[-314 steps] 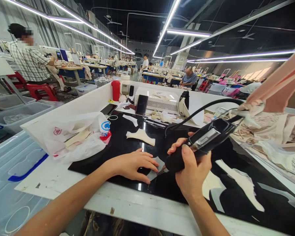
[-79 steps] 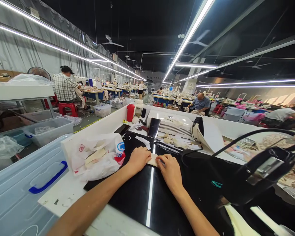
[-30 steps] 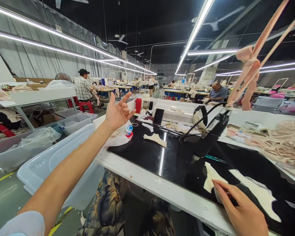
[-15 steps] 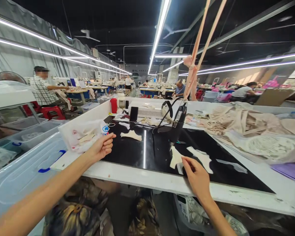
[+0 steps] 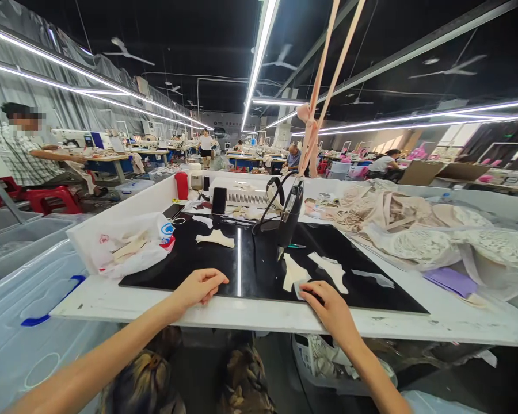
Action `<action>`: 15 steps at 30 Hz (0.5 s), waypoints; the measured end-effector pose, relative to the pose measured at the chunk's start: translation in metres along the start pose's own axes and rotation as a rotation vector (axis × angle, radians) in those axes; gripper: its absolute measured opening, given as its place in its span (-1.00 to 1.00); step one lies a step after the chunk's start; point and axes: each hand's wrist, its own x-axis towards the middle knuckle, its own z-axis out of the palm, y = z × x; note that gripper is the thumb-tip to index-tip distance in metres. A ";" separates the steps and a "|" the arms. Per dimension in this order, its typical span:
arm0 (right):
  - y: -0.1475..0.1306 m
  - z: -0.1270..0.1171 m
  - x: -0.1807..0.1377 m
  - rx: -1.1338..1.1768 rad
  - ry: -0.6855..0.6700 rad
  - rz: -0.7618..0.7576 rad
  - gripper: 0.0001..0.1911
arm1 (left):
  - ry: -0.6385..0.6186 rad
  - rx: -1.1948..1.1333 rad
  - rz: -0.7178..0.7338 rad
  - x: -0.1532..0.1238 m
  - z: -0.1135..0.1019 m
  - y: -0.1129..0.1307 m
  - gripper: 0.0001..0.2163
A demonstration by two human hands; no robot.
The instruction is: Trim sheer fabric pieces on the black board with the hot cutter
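My left hand (image 5: 204,286) is closed, thumb and fingers pressed together, over the near part of a black glossy board (image 5: 259,276); nothing shows in it. At the board's front edge, my right hand (image 5: 328,305) pinches a small pale grey piece (image 5: 298,287), which lies against the lower end of a cream fabric piece (image 5: 294,270). A second cream piece (image 5: 333,270) rests just to the right. Farther left lies a third cream piece (image 5: 216,238). Above the board a black hot-air gun (image 5: 290,214) hangs nozzle down from pinkish straps.
A plastic bag with cream pieces (image 5: 132,244) stands at the left. Heaped beige garments (image 5: 397,207) and a purple item (image 5: 451,282) lie at the right. A phone (image 5: 218,200) stands at the back. Clear plastic bins (image 5: 38,345) flank the table's left side. Several people work farther off.
The view has shifted, lowering its tilt and sliding sideways. My left hand has come nearer the board's front edge, away from the bag. My right fingers have moved from the cream piece's corner onto the pale grey piece.
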 end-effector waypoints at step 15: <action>-0.008 -0.010 -0.003 -0.061 -0.012 -0.011 -0.55 | -0.213 0.728 0.551 0.046 0.084 0.010 -0.72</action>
